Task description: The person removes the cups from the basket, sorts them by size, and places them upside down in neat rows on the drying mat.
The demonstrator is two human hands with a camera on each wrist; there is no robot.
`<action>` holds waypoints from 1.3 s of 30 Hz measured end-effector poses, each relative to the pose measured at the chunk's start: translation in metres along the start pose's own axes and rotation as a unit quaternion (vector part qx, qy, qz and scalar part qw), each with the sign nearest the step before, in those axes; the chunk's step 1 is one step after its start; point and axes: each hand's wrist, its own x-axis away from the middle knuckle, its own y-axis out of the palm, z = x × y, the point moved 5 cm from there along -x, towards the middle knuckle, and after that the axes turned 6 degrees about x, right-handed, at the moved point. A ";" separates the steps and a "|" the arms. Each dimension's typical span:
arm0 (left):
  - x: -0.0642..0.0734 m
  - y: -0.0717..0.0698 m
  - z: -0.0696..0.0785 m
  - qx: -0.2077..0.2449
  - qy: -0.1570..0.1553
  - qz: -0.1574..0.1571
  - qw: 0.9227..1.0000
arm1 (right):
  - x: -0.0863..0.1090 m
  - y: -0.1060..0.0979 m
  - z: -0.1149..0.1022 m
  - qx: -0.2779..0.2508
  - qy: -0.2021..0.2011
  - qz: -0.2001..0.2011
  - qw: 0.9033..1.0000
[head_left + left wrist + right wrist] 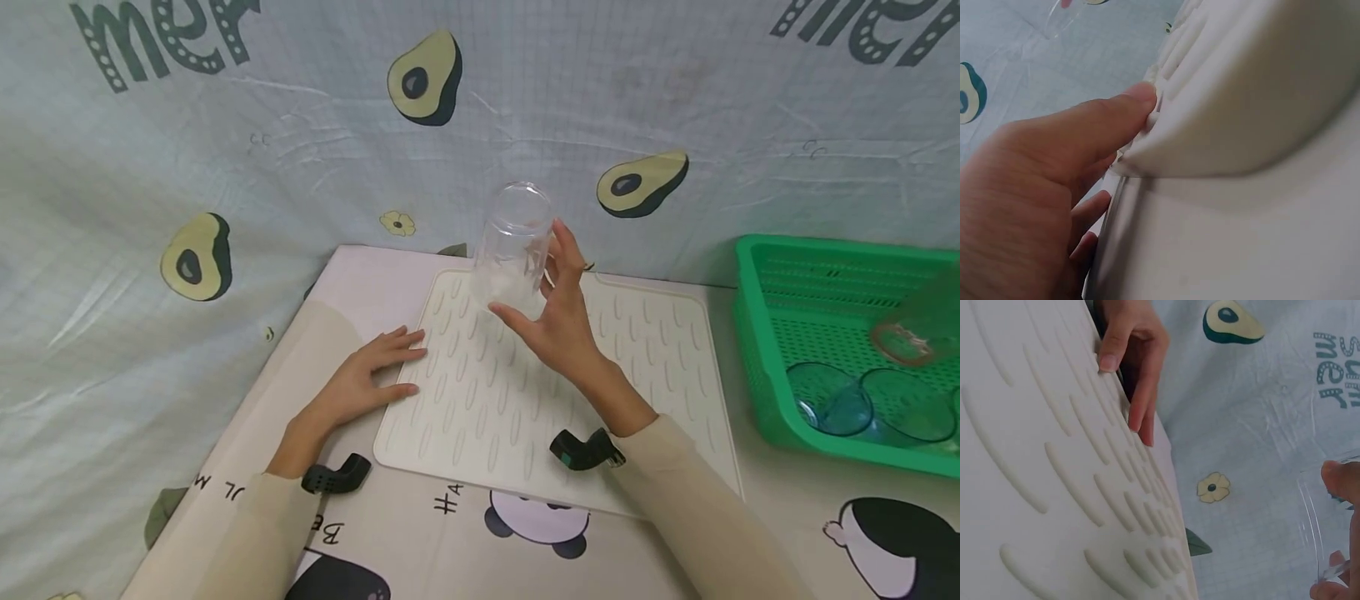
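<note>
A clear drinking glass (512,242) is gripped in my right hand (566,321), thumb on the near side and fingers along its right side. It overlaps the far part of a white ridged drying mat (517,400) in the head view. The right wrist view catches only part of the glass (1313,531) and a few fingertips at its right edge. My left hand (367,375) rests at the mat's left edge, fingers fairly straight. In the left wrist view, the left thumb (1104,122) touches the mat's ridged edge.
To the right stands a green plastic basket (772,400) with several glasses in it, some bluish and one pinkish (903,342). Behind the table hangs a pale curtain (300,167) printed with avocados. The table cover (420,533) carries cartoon prints.
</note>
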 end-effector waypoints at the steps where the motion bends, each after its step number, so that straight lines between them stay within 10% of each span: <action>1: 0.001 0.000 -0.001 -0.002 0.001 0.000 1.000 | -0.001 0.003 0.002 -0.002 0.002 0.001 1.000; 39: -0.001 -0.001 -0.003 -0.020 0.013 -0.006 1.000 | 0.009 0.078 0.064 0.031 0.112 -0.023 0.993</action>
